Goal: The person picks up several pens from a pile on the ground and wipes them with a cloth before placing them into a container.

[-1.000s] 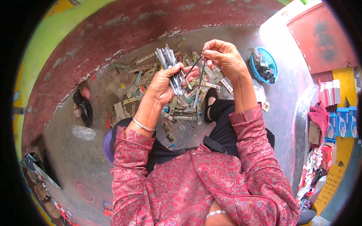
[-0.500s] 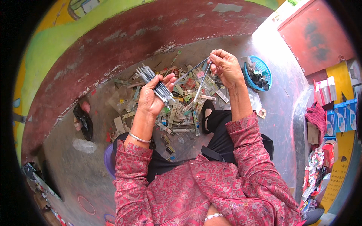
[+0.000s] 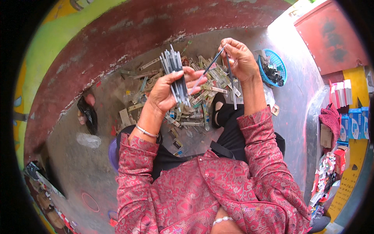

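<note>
At your far left a yellow-green wall curves up above a dark red band, with a grey concrete floor below it. A black bag lies on the floor near the band, and a clear wrapper lies just below the bag. Your left hand is raised over the floor, its fingers wrapped tight around a bundle of thin dark rods that stand upright and fan out a little at the top. A silver bangle sits on that wrist. Under both hands a heap of strips and scraps is spread on the floor in front of your knees. Your right hand is up beside the left, fingers pinched closed on two rods: one slants down-left toward the bundle, the other hangs nearly straight down. Just right of that hand a blue basket with dark bits in it sits on the floor. Farther right stands a red box, and along the right edge are stacked white and blue packs on a yellow surface.
</note>
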A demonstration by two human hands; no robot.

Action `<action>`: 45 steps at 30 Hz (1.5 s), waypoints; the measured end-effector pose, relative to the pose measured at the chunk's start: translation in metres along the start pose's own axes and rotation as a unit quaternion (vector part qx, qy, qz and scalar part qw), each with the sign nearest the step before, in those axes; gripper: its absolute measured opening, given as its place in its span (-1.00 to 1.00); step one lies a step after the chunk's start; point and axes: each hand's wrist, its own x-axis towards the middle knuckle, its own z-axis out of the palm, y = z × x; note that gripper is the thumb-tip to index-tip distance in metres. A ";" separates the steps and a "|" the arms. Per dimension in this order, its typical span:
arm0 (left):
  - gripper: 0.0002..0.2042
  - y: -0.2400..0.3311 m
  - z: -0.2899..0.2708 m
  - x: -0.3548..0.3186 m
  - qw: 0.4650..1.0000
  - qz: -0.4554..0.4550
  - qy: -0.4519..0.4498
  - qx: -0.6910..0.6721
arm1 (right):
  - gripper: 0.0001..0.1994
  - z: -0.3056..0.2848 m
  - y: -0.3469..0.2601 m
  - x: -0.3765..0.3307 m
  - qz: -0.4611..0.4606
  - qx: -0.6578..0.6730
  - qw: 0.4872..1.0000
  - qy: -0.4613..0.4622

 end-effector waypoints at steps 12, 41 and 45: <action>-0.66 -0.004 0.012 -0.004 0.974 0.059 -0.016 0.220 | -0.90 0.006 -0.003 0.003 -0.003 -0.006 1.000 -0.003; -0.52 0.005 0.002 0.015 0.980 0.195 -0.020 0.032 | -0.77 0.068 0.057 -0.021 -0.460 -0.578 0.673 0.027; -0.52 0.008 0.003 0.013 0.977 0.208 -0.037 0.024 | -0.74 0.060 0.064 -0.024 -0.468 -0.616 0.634 -0.008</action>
